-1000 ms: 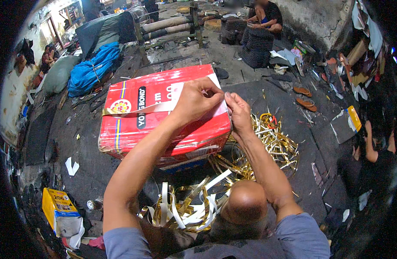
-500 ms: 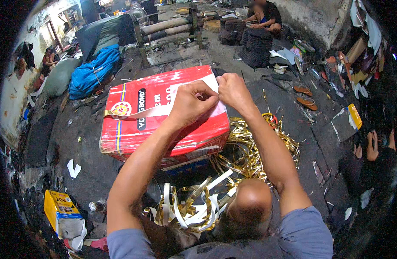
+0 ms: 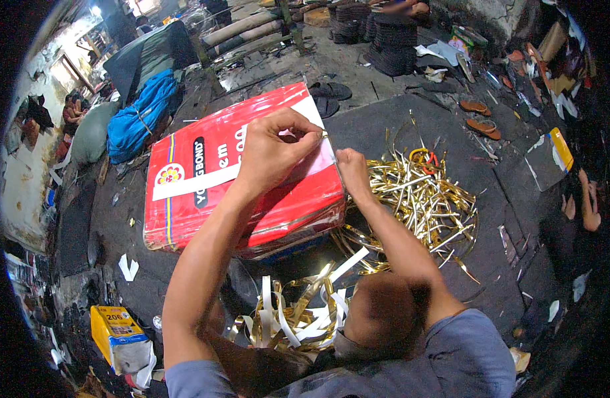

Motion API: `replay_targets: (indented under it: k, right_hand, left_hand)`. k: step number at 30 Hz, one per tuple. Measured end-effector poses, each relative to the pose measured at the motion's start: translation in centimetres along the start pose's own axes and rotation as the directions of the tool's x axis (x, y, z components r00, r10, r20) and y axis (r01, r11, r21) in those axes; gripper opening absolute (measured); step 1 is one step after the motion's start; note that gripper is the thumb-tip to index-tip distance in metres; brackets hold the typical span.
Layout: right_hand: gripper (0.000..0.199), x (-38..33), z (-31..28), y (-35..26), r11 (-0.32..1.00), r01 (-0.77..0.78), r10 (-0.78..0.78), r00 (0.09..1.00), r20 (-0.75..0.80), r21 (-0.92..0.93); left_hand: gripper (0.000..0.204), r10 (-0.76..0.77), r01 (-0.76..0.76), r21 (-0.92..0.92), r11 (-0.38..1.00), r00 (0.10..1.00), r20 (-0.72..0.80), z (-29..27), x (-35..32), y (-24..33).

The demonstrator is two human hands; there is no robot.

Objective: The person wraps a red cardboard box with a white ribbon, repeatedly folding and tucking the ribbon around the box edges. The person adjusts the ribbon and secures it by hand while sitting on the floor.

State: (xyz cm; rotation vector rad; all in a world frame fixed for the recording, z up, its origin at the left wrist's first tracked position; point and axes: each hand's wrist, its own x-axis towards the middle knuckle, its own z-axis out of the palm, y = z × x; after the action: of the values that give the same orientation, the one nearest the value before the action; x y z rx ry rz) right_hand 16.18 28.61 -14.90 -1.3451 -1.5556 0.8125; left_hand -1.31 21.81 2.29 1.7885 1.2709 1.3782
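A large red carton (image 3: 219, 142) lies in front of me, tilted a little. Across its top runs a flat strip (image 3: 199, 182), white side up, passing under my left hand (image 3: 275, 146). Thumb and forefinger of that hand are pinched together near the carton's right edge, with a small gold bit showing at their tips. My right hand (image 3: 353, 174) is closed just off the right side of the carton; what it holds, if anything, is hidden. Beside it lies a tangled heap of narrow gold strips (image 3: 424, 205). Wider white and gold strips (image 3: 298, 318) are gathered by my knee.
An orange-handled tool (image 3: 428, 159) rests on the gold heap. Brown sandals (image 3: 481, 126) and black sandals (image 3: 329, 98) lie beyond. A yellow box (image 3: 116, 331) stands at lower left, a blue bundle (image 3: 142, 116) at far left. Dark stacks (image 3: 392, 46) stand behind, near another person.
My right hand has drawn back toward me, off the carton's edge, apart from the left hand. The strip now shows its white side at its left end, where gold showed before. The view has shifted.
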Motion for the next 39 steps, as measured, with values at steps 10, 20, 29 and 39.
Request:
replay_targets:
  k: [10,20,29,39]
  right_hand:
    - [0.031,-2.1,2.9,10.5,0.986,-0.018,0.011,0.999,-0.045,-0.166]
    - [0.026,-8.4,2.2,18.3,0.92,-0.236,0.263,0.964,0.047,-0.312]
    - [0.025,-9.1,1.5,21.1,0.868,-0.271,0.329,0.941,0.074,-0.416]
    - [0.025,-8.5,-0.7,22.4,0.803,-0.301,0.385,0.921,0.061,-0.514]
  left_hand:
    - [0.004,-0.024,0.024,-0.005,1.0,1.0,0.006,0.1,0.3,0.0]
    - [0.002,-0.085,0.086,-0.037,0.996,0.996,0.02,-0.2,0.0,0.6]
    - [0.004,0.073,-0.075,0.03,0.997,0.995,0.066,-0.2,0.8,0.5]
    - [0.023,0.406,-0.469,0.278,0.838,0.877,0.256,-1.9,0.3,0.8]
